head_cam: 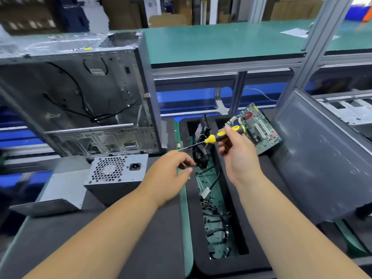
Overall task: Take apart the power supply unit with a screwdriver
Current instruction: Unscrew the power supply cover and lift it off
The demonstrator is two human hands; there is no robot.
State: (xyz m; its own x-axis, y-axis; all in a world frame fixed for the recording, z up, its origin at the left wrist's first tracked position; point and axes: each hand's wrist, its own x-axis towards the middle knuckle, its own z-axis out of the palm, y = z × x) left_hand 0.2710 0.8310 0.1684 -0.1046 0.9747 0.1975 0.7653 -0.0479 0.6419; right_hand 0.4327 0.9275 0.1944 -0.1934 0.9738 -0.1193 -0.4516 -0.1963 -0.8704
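The grey power supply unit (114, 174) stands on the dark mat, its honeycomb fan grille and power socket facing me. My right hand (237, 154) grips the yellow-and-black handle of a screwdriver (219, 135), whose shaft points left and down toward my left hand (171, 174). My left hand hovers to the right of the unit, above the edge of the parts tray (223, 260), with its fingertips pinching something small that I cannot make out. Neither hand touches the power supply.
An empty computer case (84, 101) stands open behind the unit. A loose grey metal cover (60, 196) lies to its left. The long tray holds screws and cables; a green motherboard (259, 129) leans at its far end. A dark side panel (326, 158) lies at the right.
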